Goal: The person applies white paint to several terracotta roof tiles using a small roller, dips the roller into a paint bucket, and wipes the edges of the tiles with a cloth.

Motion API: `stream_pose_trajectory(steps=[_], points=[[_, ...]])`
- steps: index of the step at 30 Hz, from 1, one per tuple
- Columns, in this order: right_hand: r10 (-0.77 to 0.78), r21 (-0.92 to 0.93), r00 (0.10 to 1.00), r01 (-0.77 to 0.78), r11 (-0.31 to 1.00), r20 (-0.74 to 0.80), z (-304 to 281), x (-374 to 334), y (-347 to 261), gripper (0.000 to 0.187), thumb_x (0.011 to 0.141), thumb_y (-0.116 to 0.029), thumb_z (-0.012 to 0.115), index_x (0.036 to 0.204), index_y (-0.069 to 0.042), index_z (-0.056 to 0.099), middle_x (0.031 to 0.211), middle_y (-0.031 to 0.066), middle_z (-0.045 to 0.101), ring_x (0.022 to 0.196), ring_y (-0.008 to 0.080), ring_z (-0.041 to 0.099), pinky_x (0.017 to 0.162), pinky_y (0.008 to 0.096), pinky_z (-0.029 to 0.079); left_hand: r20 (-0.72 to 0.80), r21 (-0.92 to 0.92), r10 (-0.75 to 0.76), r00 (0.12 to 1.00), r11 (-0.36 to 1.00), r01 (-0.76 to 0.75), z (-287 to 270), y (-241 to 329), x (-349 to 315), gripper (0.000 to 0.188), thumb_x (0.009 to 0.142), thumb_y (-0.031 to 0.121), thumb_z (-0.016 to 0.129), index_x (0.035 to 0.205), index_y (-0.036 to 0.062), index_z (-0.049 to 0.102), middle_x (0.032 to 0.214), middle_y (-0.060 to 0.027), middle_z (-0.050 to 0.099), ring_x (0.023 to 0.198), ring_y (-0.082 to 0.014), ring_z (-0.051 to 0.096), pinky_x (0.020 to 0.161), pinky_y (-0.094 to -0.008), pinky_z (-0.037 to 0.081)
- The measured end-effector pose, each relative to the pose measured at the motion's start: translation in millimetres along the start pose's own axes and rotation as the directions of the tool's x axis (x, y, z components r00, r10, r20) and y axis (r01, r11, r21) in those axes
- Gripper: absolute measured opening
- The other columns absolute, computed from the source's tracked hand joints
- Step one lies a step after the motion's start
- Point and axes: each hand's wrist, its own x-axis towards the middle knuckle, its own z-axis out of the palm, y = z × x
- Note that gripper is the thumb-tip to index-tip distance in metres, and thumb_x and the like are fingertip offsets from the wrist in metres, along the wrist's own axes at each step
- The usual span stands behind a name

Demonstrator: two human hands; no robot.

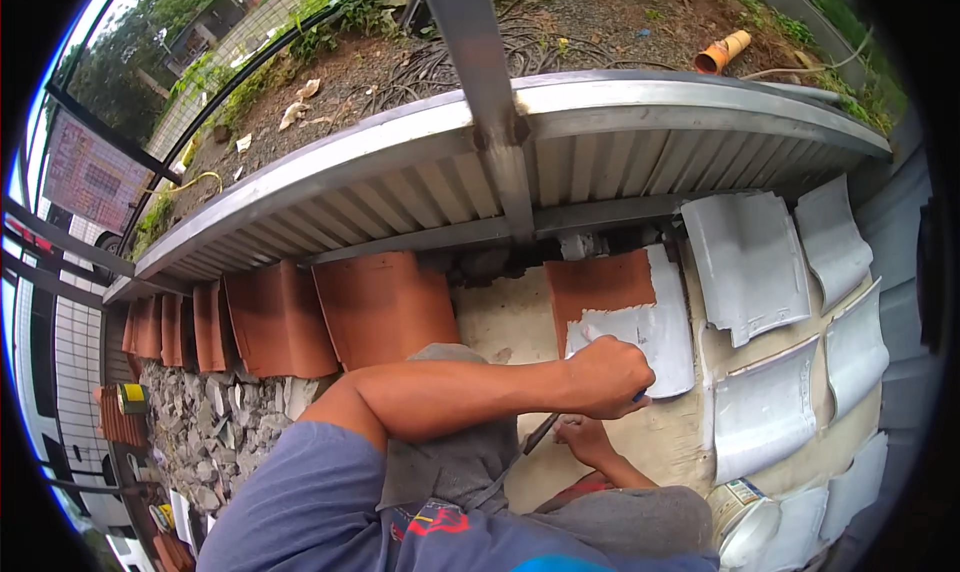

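My left hand (612,377) reaches across from the left, closed over a half-painted clay roof tile (600,287). It grips what looks like a paintbrush (640,396), of which a bit of blue handle shows; a whitish tip lies by the fingers on the paint. White covers the tile's right and near parts, while its far left part is bare orange. Lower down, my right hand (582,440) is closed by the tile's near side, beside a slim dark stick-like thing (541,433). The fingers partly hide what it holds.
Bare orange roof tiles (385,307) line the left, above broken rubble (205,432). White-painted tiles (750,262) lie on the right, near a paint can (735,507). A metal rail (640,97) and post (480,62) stand ahead. An orange pipe (722,52) lies on soil beyond.
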Motion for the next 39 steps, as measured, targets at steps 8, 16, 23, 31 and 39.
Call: stream_pose_trajectory(steps=[8, 16, 23, 31, 39], points=[[-0.750, -0.536, 0.575, 0.540, 0.649, -0.328, -149, -89, -266, 0.015, 0.085, 0.008, 0.068, 0.098, 0.002, 0.071, 0.085, 0.0119, 0.069, 0.075, 0.0215, 0.062, 0.067, 0.0320, 0.048, 0.458, 0.282, -0.247, 0.854, 0.951, 0.124, 9, -35, -9, 0.024, 0.078, 0.010, 0.067, 0.097, 0.0015, 0.078, 0.100, -0.0192, 0.076, 0.094, -0.0337, 0.075, 0.073, -0.0452, 0.059], [-0.794, -0.506, 0.561, 0.627, 0.592, -0.234, -48, -174, -442, 0.022, 0.079, -0.007, 0.084, 0.072, -0.007, 0.064, 0.079, 0.0026, 0.068, 0.056, 0.0124, 0.064, 0.053, 0.0208, 0.059, 0.513, 0.264, -0.248, 0.822, 0.956, 0.124, 5, -31, 8, 0.027, 0.080, 0.009, 0.066, 0.104, 0.0028, 0.077, 0.110, -0.0194, 0.075, 0.102, -0.0337, 0.073, 0.080, -0.0448, 0.058], [-0.964, -0.364, 0.261, 0.904, 0.225, 0.051, -50, -162, -438, 0.020, 0.082, -0.013, 0.081, 0.078, -0.004, 0.065, 0.085, 0.0059, 0.069, 0.061, 0.0163, 0.068, 0.053, 0.0208, 0.054, 0.477, 0.231, -0.131, 0.869, 0.973, 0.020, 22, -28, 13, 0.021, 0.072, 0.008, 0.069, 0.090, 0.0022, 0.078, 0.094, -0.0194, 0.075, 0.088, -0.0324, 0.075, 0.072, -0.0452, 0.059], [-0.918, -0.230, 0.371, 0.914, 0.335, 0.137, -73, -161, -415, 0.038, 0.085, -0.026, 0.078, 0.099, 0.002, 0.058, 0.104, 0.0148, 0.064, 0.082, 0.0264, 0.065, 0.071, 0.0310, 0.051, 0.528, 0.266, -0.166, 0.833, 0.964, 0.024, 33, -44, 13, 0.029, 0.080, 0.010, 0.067, 0.107, 0.0039, 0.078, 0.112, -0.0182, 0.075, 0.102, -0.0324, 0.074, 0.079, -0.0423, 0.059], [-0.853, 0.174, 0.420, 0.857, 0.485, 0.310, -75, -145, -384, 0.062, 0.087, -0.039, 0.076, 0.120, 0.008, 0.052, 0.122, 0.0236, 0.059, 0.104, 0.0364, 0.061, 0.088, 0.0412, 0.049, 0.554, 0.221, -0.092, 0.828, 0.974, -0.040, 30, -29, 13, 0.024, 0.074, 0.015, 0.071, 0.094, 0.0035, 0.079, 0.098, -0.0178, 0.076, 0.091, -0.0318, 0.075, 0.073, -0.0439, 0.058]])
